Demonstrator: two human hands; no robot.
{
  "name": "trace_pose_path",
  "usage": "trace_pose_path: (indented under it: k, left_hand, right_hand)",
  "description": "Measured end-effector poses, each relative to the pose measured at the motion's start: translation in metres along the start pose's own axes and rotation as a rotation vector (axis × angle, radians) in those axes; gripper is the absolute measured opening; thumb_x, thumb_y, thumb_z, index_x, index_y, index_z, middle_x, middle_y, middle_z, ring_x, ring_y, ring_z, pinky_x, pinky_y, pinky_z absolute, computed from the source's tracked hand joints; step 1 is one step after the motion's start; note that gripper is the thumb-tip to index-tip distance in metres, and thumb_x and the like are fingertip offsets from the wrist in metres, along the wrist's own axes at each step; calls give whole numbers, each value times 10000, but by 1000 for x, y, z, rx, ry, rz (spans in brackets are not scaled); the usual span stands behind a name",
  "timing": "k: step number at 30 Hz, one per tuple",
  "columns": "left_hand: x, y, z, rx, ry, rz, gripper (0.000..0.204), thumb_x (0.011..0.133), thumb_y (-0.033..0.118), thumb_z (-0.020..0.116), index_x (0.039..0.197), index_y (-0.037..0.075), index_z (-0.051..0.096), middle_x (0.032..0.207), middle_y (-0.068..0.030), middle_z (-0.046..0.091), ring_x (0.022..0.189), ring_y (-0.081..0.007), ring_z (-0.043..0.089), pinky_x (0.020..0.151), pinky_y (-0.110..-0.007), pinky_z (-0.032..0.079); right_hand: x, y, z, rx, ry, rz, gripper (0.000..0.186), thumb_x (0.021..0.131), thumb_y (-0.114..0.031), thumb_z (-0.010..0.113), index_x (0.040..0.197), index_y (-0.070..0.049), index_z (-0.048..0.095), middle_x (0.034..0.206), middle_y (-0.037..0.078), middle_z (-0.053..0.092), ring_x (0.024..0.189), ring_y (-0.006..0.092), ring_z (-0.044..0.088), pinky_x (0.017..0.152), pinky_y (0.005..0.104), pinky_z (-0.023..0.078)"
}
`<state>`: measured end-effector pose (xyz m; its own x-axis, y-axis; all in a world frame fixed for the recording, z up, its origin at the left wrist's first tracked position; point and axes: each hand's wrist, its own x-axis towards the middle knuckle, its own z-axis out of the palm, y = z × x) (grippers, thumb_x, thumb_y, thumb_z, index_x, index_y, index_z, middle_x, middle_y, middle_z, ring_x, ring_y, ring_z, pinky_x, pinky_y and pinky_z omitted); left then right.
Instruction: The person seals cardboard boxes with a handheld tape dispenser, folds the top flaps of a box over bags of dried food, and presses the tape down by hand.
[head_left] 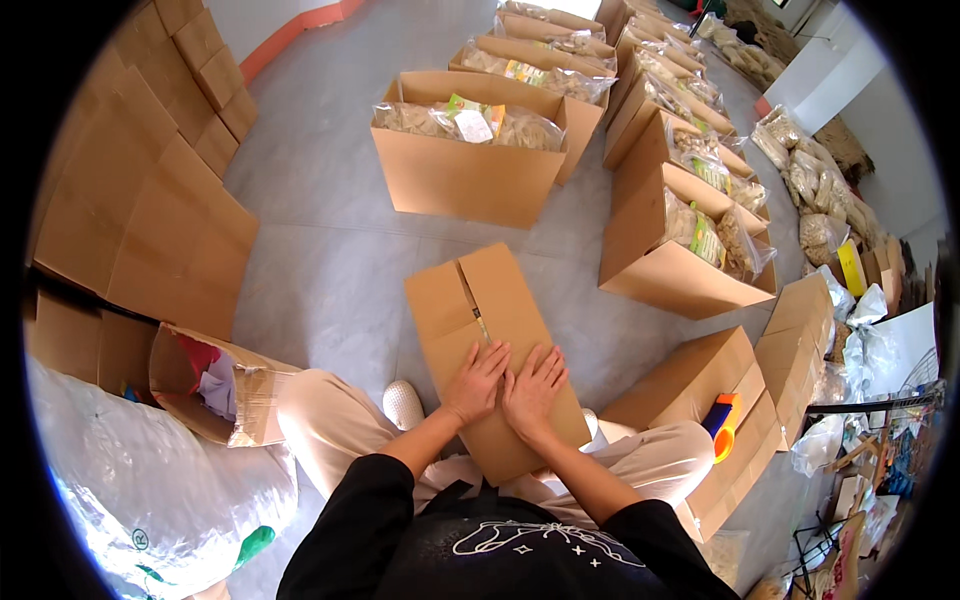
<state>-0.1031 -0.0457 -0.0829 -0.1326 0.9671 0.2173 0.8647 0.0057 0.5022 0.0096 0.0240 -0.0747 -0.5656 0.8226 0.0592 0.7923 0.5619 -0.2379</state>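
A brown cardboard box [450, 300] stands between my knees, its two long top flaps folded down with a narrow dark slit between them toward the far end. My left hand [478, 375] lies on the left flap near the seam, fingers stretched out. Beside it my right hand [533, 390] rests on the right flap, also with fingers extended. Neither hand grips anything. Just right of my right knee, an orange and blue tape dispenser [722, 425] lies on a closed carton [675, 390].
Rows of open cartons [465, 175] filled with clear bags stand ahead and to the right. Folded cardboard [170, 260] is stacked at left, near an open box [255, 390] and a large plastic sack [170, 500]. Bagged goods [820, 190] and a dark metal rack [870, 408] line the right side.
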Motion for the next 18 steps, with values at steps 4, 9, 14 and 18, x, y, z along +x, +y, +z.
trace_pose_path:
  k: [4, 9, 14, 18]
  left_hand:
    - [10, 0, -17, 24, -83, 84, 533, 778, 63, 505, 1297, -21, 421, 1368, -179, 396, 1318, -272, 316, 1093, -433, 219]
    - [79, -98, -102, -186, -376, 180, 624, 784, 67, 600, 1343, -3, 332, 1388, -209, 344, 1253, -363, 367, 1043, -377, 331]
    - [91, -158, -139, -29, -434, -242, 1151, 593, 380, 809, 1420, -7, 106, 1408, -250, 281, 1307, -391, 271, 1066, -460, 269]
    - [94, -146, -92, -25, -312, -238, 1307, 521, 552, 791, 1429, -7, 35, 1378, -260, 311, 1295, -385, 281, 1027, -527, 255]
  right_hand:
    - [4, 6, 4, -59, -1, -51, 700, 870, -364, 475, 1362, 84, 258, 1368, 414, 148, 1300, 523, 124, 1063, 589, 68]
    - [7, -1, 1, -38, -18, -116, 696, 868, -352, 479, 1362, 85, 258, 1346, 443, 139, 1288, 544, 122, 1059, 591, 72]
    - [7, 5, -7, -28, -18, -137, 676, 865, -333, 479, 1353, 86, 270, 1323, 461, 151, 1271, 554, 141, 1054, 590, 87]
    - [10, 10, -7, -52, -16, -156, 666, 867, -322, 466, 1353, 86, 262, 1310, 457, 180, 1252, 553, 176, 1049, 584, 113]
